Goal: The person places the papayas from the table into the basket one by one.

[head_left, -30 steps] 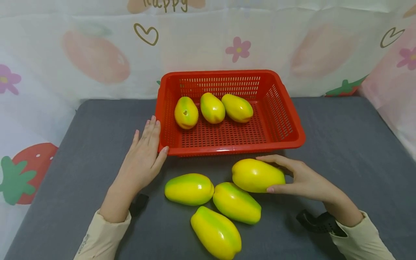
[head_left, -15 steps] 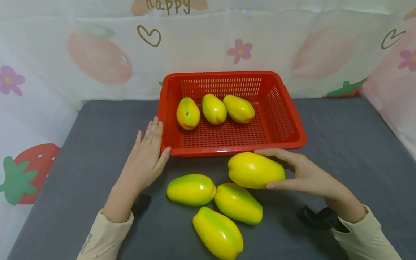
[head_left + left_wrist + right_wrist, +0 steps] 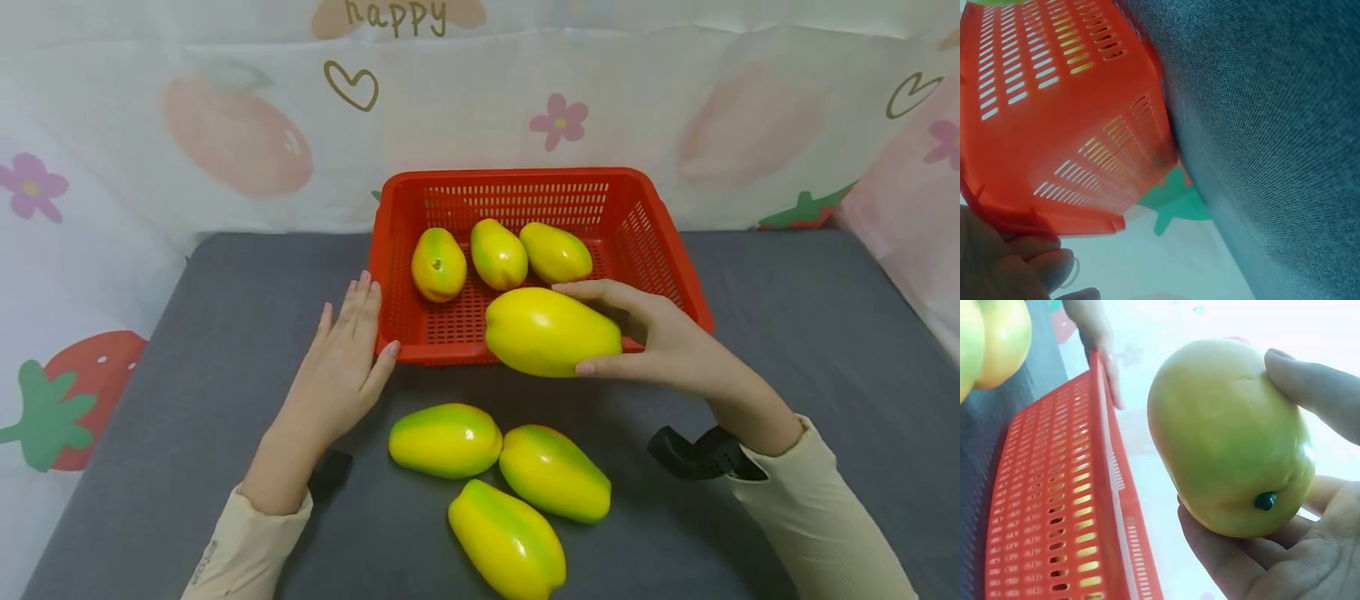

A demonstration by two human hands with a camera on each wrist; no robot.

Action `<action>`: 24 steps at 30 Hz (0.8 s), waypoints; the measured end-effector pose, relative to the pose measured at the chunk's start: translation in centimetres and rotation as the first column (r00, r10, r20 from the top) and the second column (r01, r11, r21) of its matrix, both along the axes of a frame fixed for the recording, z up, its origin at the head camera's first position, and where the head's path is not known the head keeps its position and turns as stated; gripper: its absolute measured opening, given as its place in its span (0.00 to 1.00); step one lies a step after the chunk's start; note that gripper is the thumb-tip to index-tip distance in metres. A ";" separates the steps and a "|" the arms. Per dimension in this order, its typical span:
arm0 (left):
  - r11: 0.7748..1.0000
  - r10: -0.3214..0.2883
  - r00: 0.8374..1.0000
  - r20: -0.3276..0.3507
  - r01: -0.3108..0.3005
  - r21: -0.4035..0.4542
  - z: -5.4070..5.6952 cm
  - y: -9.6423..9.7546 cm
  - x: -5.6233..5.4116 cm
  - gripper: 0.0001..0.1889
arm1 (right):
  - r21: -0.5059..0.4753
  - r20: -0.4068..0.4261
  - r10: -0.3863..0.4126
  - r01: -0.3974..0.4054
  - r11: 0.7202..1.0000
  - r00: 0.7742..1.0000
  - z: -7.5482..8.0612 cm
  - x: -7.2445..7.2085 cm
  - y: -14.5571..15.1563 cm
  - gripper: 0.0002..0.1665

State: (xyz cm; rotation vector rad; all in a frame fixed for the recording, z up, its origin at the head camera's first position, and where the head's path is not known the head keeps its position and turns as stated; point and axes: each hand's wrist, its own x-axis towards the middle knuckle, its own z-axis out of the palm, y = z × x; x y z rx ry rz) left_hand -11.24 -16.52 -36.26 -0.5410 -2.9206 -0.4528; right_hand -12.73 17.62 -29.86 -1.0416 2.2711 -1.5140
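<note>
My right hand (image 3: 660,342) grips a yellow-green papaya (image 3: 551,333) between thumb and fingers, up over the near rim of the red plastic basket (image 3: 450,352). The right wrist view shows this papaya (image 3: 1229,437) lifted beside the basket wall (image 3: 1047,487), its dark stem end toward the camera. With straight fingers, my left hand (image 3: 333,367) rests against the basket's left side; in the left wrist view those fingers (image 3: 1054,265) touch the rim. Inside the basket lie three papayas, a left one (image 3: 438,265), a middle one (image 3: 498,254) and a right one (image 3: 556,252).
Three more papayas lie on the grey cloth in front of the basket: one at left (image 3: 446,441), one at right (image 3: 555,473), one nearest me (image 3: 507,542). A printed curtain (image 3: 465,100) hangs directly behind the basket.
My right hand has raised the papaya from the cloth and carried it forward and left, over the basket's near rim. The left hand keeps its place at the basket's side.
</note>
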 end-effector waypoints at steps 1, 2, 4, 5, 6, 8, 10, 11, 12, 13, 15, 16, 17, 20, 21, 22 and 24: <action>1.000 0.000 1.000 -0.001 0.000 0.000 0.0 0.0 0.0 0.36 | 0.001 -0.004 -0.004 0.004 1.000 1.000 0.1 -0.2 -0.2 0.37; 1.000 0.000 1.000 -0.001 0.000 -0.001 0.0 0.0 0.0 0.36 | 0.005 -0.001 -0.005 0.005 1.000 1.000 0.2 -0.3 -0.4 0.37; 1.000 0.001 1.000 -0.003 -0.001 -0.001 0.0 0.0 0.0 0.36 | 0.021 0.011 -0.014 0.014 1.000 1.000 0.3 -0.7 -0.8 0.37; 1.000 0.001 1.000 -0.003 -0.001 -0.001 0.0 0.0 0.0 0.36 | 0.030 0.020 -0.014 0.013 0.999 1.000 0.4 -0.8 -1.0 0.37; 1.000 0.001 1.000 -0.003 -0.001 -0.002 0.1 0.0 0.0 0.36 | 0.039 0.021 -0.011 0.011 0.999 1.000 0.4 -1.0 -1.2 0.38; 1.000 0.003 1.000 -0.001 -0.003 -0.002 0.1 0.1 0.0 0.36 | 0.064 0.020 -0.010 0.009 0.998 1.000 0.6 -1.4 -1.6 0.38; 1.000 0.003 1.000 0.001 -0.003 -0.002 0.1 0.1 0.0 0.36 | 0.098 0.010 -0.014 0.013 0.995 1.000 0.9 -1.9 -2.0 0.38; 1.000 0.002 1.000 0.001 -0.002 -0.002 0.1 0.1 0.0 0.37 | 0.113 0.007 -0.013 0.013 0.994 1.000 1.1 -2.1 -2.2 0.38; 1.000 0.002 1.000 0.001 -0.002 -0.002 0.1 0.1 0.0 0.37 | 0.129 -0.001 -0.013 0.013 0.992 1.000 1.2 -2.4 -2.4 0.38; 1.000 0.001 1.000 0.000 -0.001 -0.001 0.1 0.1 0.0 0.37 | 0.139 -0.002 -0.012 0.012 0.990 1.000 1.4 -2.6 -2.6 0.38; 1.000 -0.001 1.000 -0.003 0.001 0.001 0.2 0.1 0.0 0.36 | 0.149 0.003 -0.007 0.006 0.989 1.000 1.8 -3.1 -2.9 0.38; 1.000 -0.002 1.000 -0.005 0.002 0.002 0.2 0.1 0.0 0.36 | 0.145 0.011 -0.001 -0.001 0.989 1.000 2.0 -3.3 -3.1 0.38; 1.000 -0.002 1.000 -0.007 0.002 0.003 0.2 0.1 0.0 0.36 | 0.143 0.016 0.005 -0.007 0.990 1.000 2.1 -3.5 -3.4 0.38; 1.000 -0.003 1.000 -0.008 0.003 0.003 0.2 0.1 0.0 0.36 | 0.140 0.040 0.013 -0.019 0.990 0.999 2.4 -4.1 -4.0 0.38; 1.000 -0.003 1.000 -0.006 0.003 0.004 0.2 0.1 0.0 0.36 | 0.142 0.048 0.018 -0.024 0.990 0.999 2.5 -4.3 -4.2 0.38; 1.000 -0.003 1.000 -0.004 0.003 0.004 0.2 0.1 0.0 0.36 | 0.141 0.060 0.021 -0.030 0.990 0.998 2.5 -4.6 -4.4 0.37; 1.000 -0.005 1.000 -0.002 0.005 0.004 0.1 0.1 0.0 0.36 | 0.139 0.083 0.032 -0.043 0.989 0.996 2.7 -5.2 -4.8 0.37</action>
